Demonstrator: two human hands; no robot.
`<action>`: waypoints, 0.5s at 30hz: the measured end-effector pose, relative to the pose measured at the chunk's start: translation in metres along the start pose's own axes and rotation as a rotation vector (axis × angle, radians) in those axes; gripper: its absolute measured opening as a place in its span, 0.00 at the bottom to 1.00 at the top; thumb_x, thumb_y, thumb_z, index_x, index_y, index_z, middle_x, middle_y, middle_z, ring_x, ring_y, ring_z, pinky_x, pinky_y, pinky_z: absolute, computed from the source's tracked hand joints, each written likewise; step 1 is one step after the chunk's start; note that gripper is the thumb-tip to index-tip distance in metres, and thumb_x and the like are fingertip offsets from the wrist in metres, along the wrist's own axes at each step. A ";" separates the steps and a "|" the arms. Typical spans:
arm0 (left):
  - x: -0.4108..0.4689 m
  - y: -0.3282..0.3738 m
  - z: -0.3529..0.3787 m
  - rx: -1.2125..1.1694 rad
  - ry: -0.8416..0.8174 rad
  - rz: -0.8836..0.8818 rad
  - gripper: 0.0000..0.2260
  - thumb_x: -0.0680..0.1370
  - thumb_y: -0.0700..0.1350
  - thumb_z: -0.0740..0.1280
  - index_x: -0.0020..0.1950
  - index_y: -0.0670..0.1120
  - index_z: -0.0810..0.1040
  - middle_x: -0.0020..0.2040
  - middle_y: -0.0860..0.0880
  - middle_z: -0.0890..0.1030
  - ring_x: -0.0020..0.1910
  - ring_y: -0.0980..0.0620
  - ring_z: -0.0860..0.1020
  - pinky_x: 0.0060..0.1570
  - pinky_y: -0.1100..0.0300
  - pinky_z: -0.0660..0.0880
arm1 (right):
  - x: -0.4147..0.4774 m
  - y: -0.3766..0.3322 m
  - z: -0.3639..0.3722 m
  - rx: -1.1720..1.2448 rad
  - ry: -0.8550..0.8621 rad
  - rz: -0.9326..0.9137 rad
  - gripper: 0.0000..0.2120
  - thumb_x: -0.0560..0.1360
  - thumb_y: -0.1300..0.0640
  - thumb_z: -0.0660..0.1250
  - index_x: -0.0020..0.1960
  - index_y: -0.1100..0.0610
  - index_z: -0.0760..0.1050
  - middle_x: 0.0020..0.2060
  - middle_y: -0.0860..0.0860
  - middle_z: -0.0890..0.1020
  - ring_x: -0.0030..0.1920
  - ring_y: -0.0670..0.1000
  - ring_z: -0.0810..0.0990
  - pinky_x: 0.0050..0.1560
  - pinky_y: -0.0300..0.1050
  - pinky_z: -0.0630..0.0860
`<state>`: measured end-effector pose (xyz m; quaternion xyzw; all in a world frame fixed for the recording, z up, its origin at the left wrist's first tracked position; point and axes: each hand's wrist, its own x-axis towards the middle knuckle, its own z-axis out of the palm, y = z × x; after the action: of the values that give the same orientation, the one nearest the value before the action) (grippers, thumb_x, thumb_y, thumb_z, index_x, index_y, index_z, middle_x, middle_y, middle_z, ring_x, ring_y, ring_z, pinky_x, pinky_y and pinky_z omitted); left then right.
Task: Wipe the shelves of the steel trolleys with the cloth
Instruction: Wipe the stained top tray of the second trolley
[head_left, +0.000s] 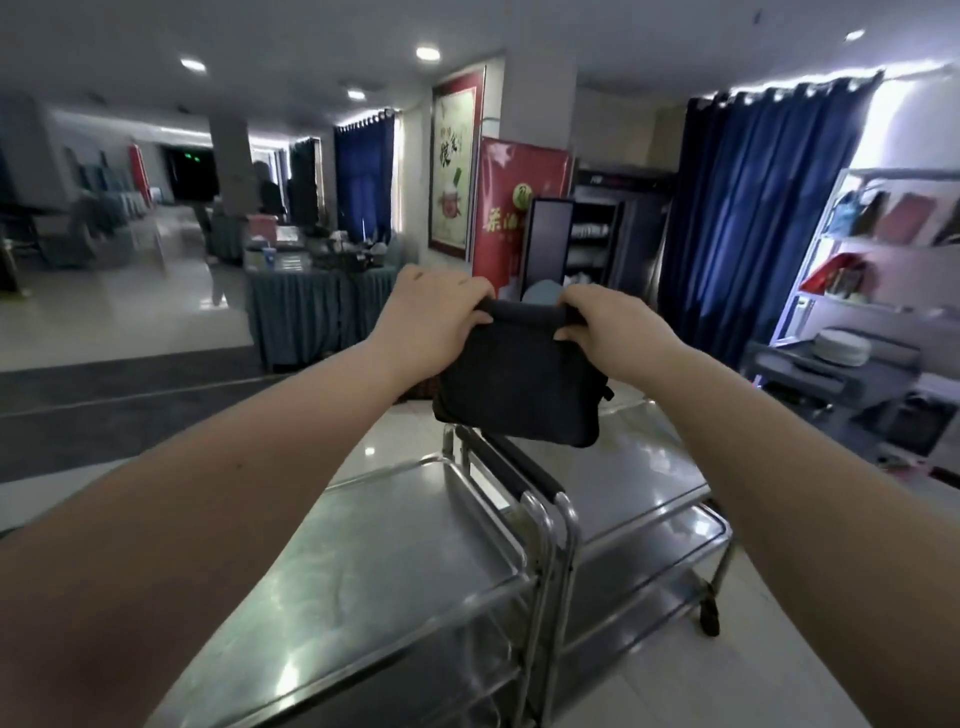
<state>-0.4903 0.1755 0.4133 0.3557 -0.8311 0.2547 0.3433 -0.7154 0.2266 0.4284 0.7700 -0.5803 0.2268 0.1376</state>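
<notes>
Both hands, the left hand (441, 306) and the right hand (608, 325), are clenched on the top edge of a dark folded fabric cloth (519, 395). It is held up at twelve o'clock, probably to be refolded before wiping. Two shiny steel trolleys (395, 571) are parked side by side beneath it, and blue curtains (753, 218) are hung at two o'clock.
</notes>
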 end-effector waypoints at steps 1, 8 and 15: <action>0.015 0.005 -0.002 0.011 0.016 0.016 0.07 0.81 0.50 0.62 0.54 0.48 0.76 0.50 0.48 0.79 0.52 0.44 0.76 0.48 0.52 0.60 | 0.004 0.008 -0.009 -0.003 0.014 0.015 0.05 0.79 0.55 0.64 0.53 0.55 0.71 0.50 0.52 0.76 0.51 0.56 0.75 0.48 0.52 0.70; 0.116 0.077 0.023 -0.032 0.042 0.057 0.04 0.82 0.48 0.61 0.49 0.52 0.73 0.44 0.52 0.74 0.49 0.45 0.75 0.48 0.52 0.61 | 0.003 0.106 -0.064 -0.056 0.079 0.098 0.04 0.78 0.57 0.66 0.49 0.56 0.72 0.48 0.53 0.76 0.48 0.56 0.76 0.53 0.58 0.73; 0.201 0.180 0.125 -0.042 0.006 0.084 0.09 0.82 0.50 0.60 0.59 0.51 0.76 0.53 0.49 0.79 0.54 0.44 0.76 0.52 0.49 0.65 | -0.029 0.251 -0.072 -0.205 0.100 0.142 0.04 0.77 0.57 0.66 0.48 0.55 0.71 0.48 0.51 0.74 0.51 0.57 0.74 0.53 0.54 0.70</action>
<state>-0.7793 0.1199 0.4528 0.3126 -0.8494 0.2524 0.3423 -0.9753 0.2122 0.4623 0.6967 -0.6457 0.2138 0.2280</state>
